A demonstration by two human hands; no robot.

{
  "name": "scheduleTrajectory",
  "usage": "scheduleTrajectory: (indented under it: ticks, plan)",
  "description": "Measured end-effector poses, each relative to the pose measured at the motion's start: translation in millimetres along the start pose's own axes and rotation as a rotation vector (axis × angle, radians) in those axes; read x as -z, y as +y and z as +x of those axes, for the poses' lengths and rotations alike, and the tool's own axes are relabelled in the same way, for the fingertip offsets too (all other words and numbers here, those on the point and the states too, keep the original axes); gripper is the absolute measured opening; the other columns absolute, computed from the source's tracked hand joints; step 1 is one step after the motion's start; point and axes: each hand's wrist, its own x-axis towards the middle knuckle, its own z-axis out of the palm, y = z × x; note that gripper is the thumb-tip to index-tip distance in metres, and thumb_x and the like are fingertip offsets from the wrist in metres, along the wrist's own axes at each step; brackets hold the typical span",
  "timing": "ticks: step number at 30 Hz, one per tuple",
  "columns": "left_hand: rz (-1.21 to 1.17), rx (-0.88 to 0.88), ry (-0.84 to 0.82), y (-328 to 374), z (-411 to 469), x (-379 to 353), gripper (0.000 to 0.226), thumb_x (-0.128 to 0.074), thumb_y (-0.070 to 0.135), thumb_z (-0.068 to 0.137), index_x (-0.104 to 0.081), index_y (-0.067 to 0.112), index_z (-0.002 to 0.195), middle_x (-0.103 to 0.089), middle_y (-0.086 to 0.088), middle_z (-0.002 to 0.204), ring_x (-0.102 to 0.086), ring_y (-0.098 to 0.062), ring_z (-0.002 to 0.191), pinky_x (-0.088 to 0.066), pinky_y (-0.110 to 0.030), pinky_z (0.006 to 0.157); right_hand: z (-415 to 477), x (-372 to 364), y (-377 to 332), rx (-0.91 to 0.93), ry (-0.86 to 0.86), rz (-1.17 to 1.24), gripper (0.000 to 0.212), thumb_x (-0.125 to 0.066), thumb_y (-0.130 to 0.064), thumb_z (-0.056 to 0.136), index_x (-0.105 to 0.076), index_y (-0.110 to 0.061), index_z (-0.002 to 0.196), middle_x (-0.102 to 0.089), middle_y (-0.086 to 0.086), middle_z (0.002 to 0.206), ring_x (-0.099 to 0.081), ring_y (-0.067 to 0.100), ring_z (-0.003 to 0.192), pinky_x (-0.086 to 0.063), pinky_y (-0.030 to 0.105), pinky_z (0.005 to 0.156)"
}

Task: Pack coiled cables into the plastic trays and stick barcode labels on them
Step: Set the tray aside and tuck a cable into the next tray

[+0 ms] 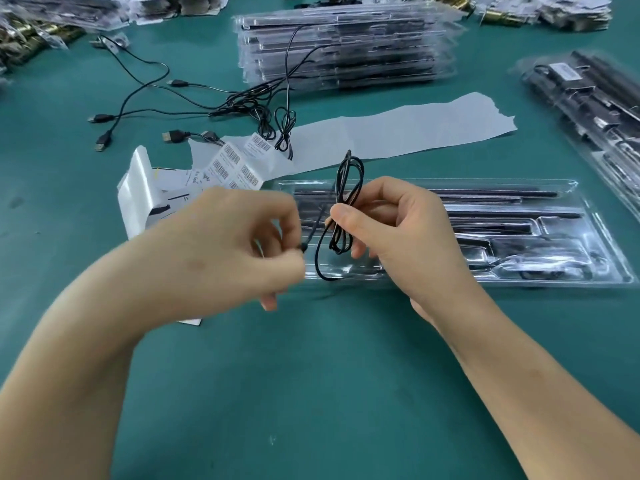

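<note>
Now coiling judged underway: cable coil pinched at waist by right hand above tray left end; loose tail pinched by left hand. Next likely: tail tucked, coil seated in tray.

Both forearms are bare along all of their visible length. The left hand and the right hand are bare as well. The right thumbnail is short and plain.

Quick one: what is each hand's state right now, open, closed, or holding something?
Left hand: pinches the loose end of the cable; the hand is blurred.
Right hand: grips the cable's coiled loops.
</note>
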Motion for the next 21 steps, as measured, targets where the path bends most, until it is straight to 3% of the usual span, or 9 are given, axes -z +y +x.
scheduleTrajectory:
  ticks: [2, 5, 9, 13, 16, 19, 21]
  plan:
    - [-0.047, -0.068, 0.168, -5, 3, 6, 0.001, -0.067, 0.033, 0.088, -0.068, 0.033, 0.087, -0.067, 0.01, 0.062, -0.06, -0.008, 0.052, -0.043, -0.019, 0.05, -1, 0, 0, -0.002, -0.006, -0.013, 0.013, -0.079, -0.029, 0.088, -0.071, -0.019, 0.087, -0.078, 0.001, 0.083, -0.06, 0.012, 0.051, -0.051, 0.023, 0.057]
    - [-0.031, -0.142, 0.313, -10, 9, 8, 0.012, -0.064, 0.03, 0.094, -0.075, 0.034, 0.091, -0.06, 0.01, 0.062, -0.056, -0.01, 0.057, -0.038, -0.012, 0.056, -1, -1, 0, -0.01, -0.012, -0.033, 0.014, -0.079, -0.032, 0.088, -0.07, -0.021, 0.087, -0.079, -0.002, 0.085, -0.06, 0.011, 0.051, -0.052, 0.023, 0.058]
    - [-0.08, -0.251, 0.128, -12, 7, 13, 0.013, -0.067, 0.024, 0.1, -0.076, 0.033, 0.103, -0.071, 0.013, 0.079, -0.07, -0.009, 0.079, -0.046, -0.008, 0.075, 0, 1, 0, -0.028, -0.003, 0.004, 0.015, -0.078, -0.035, 0.088, -0.073, -0.021, 0.092, -0.078, -0.002, 0.086, -0.065, 0.012, 0.058, -0.05, 0.021, 0.061]
    - [-0.062, -0.254, -0.006, -15, 9, 10, 0.019, -0.058, 0.037, 0.096, -0.074, 0.038, 0.105, -0.074, 0.01, 0.102, -0.066, -0.016, 0.105, -0.048, -0.022, 0.091, 1, 2, 0, -0.021, 0.0, 0.054, 0.015, -0.078, -0.03, 0.09, -0.076, -0.017, 0.097, -0.078, -0.003, 0.089, -0.065, 0.008, 0.061, -0.047, 0.015, 0.059]
    - [-0.131, -0.221, -0.027, -17, 11, 6, 0.02, -0.056, 0.037, 0.097, -0.074, 0.038, 0.104, -0.074, 0.001, 0.103, -0.065, -0.017, 0.101, -0.05, -0.029, 0.091, 1, 3, -1, -0.028, 0.0, 0.087, 0.015, -0.077, -0.028, 0.091, -0.075, -0.015, 0.097, -0.079, -0.001, 0.093, -0.064, 0.006, 0.063, -0.047, 0.014, 0.06]
    - [-0.262, -0.251, -0.021, -16, 11, 8, 0.017, -0.062, 0.032, 0.096, -0.077, 0.028, 0.104, -0.073, -0.001, 0.094, -0.064, -0.011, 0.084, -0.047, -0.014, 0.08, 0, 4, -3, -0.05, -0.004, 0.119, 0.013, -0.075, -0.025, 0.092, -0.071, -0.013, 0.094, -0.08, 0.0, 0.094, -0.06, 0.004, 0.061, -0.046, 0.013, 0.059]
    - [-0.293, -0.283, -0.035, -15, 9, 9, 0.02, -0.065, 0.034, 0.093, -0.077, 0.025, 0.105, -0.075, 0.002, 0.097, -0.068, -0.011, 0.09, -0.049, -0.014, 0.083, 0, 4, -4, -0.049, -0.006, 0.133, 0.014, -0.075, -0.021, 0.093, -0.068, -0.01, 0.094, -0.08, 0.0, 0.091, -0.058, 0.004, 0.06, -0.046, 0.013, 0.058]
